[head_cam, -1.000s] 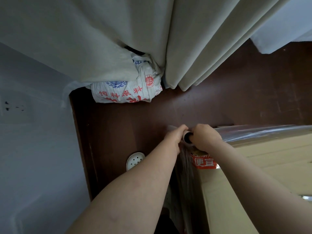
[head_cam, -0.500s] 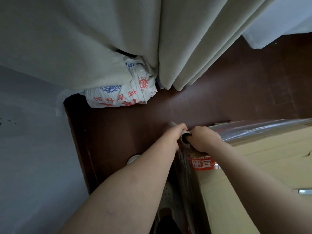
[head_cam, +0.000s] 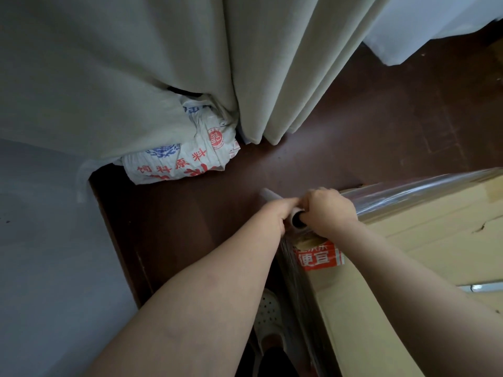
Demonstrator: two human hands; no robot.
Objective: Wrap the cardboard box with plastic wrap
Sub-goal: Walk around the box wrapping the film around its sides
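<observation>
A large cardboard box [head_cam: 424,248] fills the lower right; its near corner bears a red-and-white label [head_cam: 318,258]. Clear plastic wrap [head_cam: 419,191] stretches along the box's far top edge and hangs down its left side [head_cam: 296,295]. The wrap roll [head_cam: 296,219] sits at the box's near-left corner, its dark core end facing me. My right hand [head_cam: 329,210] grips the roll from the right. My left hand [head_cam: 275,216] holds the roll's other side, fingers pointing forward along it. The roll's far tip [head_cam: 266,192] pokes out beyond my hands.
A printed white sack [head_cam: 179,164] lies on the dark red floor [head_cam: 353,126] under pale curtains [head_cam: 245,63]. A grey wall [head_cam: 46,254] runs down the left. My perforated white shoe [head_cam: 268,314] shows below my left forearm, beside the box.
My view has drifted left and slightly down. Both hands stay on the roll at the box corner, and the roll has tilted so that its core end faces me more.
</observation>
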